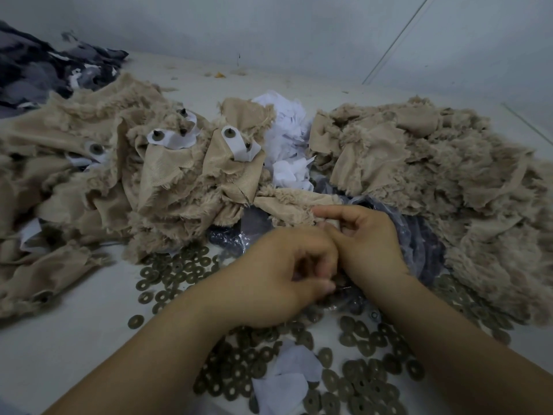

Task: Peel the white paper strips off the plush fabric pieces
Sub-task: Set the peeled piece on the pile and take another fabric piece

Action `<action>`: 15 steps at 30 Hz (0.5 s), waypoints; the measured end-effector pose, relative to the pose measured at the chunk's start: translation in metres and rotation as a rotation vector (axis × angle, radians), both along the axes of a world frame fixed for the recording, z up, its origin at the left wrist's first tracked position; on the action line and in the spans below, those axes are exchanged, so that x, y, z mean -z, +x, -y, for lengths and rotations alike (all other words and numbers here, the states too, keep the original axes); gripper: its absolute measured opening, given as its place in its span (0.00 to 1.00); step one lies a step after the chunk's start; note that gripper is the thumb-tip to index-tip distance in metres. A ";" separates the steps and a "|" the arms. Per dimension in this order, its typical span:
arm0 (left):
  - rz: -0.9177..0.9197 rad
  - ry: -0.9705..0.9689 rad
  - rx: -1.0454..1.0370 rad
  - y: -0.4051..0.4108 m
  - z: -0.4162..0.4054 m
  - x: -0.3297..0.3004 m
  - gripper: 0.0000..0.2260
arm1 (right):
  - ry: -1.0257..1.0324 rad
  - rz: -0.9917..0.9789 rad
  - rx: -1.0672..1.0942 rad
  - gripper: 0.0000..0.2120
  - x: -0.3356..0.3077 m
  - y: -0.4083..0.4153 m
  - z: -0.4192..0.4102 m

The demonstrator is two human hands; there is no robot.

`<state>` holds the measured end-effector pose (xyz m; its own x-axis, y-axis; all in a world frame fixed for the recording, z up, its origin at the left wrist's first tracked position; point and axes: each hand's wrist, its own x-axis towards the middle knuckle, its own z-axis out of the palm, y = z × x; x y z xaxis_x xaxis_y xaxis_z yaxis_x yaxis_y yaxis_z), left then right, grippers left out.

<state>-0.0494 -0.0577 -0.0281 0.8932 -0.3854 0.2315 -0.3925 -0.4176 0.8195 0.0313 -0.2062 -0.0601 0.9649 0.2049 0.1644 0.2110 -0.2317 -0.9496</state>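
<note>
From the head view, the white tabletop (68, 339) shows bare room only at the near left and along the far edge by the wall — elsewhere lie tan plush fabric pieces (185, 175) on the left, a second heap (449, 181) on the right, and dark washers (176, 271) in front. White paper strips (239, 145) sit on the left pieces, lying roughly left to right. The left hand (278, 283) and right hand (368, 235) meet at centre, fingers curled — what they pinch I cannot tell, though the right touches a plush piece (293, 205) running leftward.
</note>
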 end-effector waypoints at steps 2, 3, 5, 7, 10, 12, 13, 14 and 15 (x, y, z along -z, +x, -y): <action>0.013 -0.185 -0.169 0.003 0.003 0.006 0.08 | 0.013 -0.017 -0.017 0.09 0.000 -0.002 -0.001; 0.009 -0.242 -0.238 0.006 0.005 0.009 0.08 | 0.009 -0.010 -0.021 0.10 0.000 -0.003 -0.001; -0.029 -0.327 -0.331 0.009 0.008 0.015 0.09 | -0.015 0.014 -0.021 0.10 0.001 -0.005 -0.003; -0.052 -0.378 -0.372 0.012 0.006 0.020 0.10 | -0.041 0.040 -0.014 0.10 0.002 -0.005 -0.004; -0.048 -0.405 -0.409 0.015 0.003 0.024 0.10 | -0.073 0.105 -0.004 0.10 0.004 -0.006 -0.005; -0.064 -0.419 -0.447 0.016 0.002 0.025 0.11 | -0.071 0.146 0.008 0.13 0.004 -0.008 -0.006; -0.087 -0.424 -0.465 0.016 0.002 0.026 0.11 | -0.073 0.168 0.011 0.13 0.004 -0.009 -0.006; -0.113 -0.421 -0.483 0.017 0.001 0.027 0.10 | -0.077 0.191 0.013 0.13 0.004 -0.009 -0.007; -0.132 -0.407 -0.502 0.018 0.001 0.027 0.10 | -0.079 0.213 0.014 0.12 0.004 -0.010 -0.007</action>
<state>-0.0315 -0.0589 -0.0556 0.9725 0.1805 0.1473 -0.1165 -0.1708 0.9784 0.0217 -0.1992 -0.0644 0.9131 0.2118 0.3484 0.4007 -0.3079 -0.8629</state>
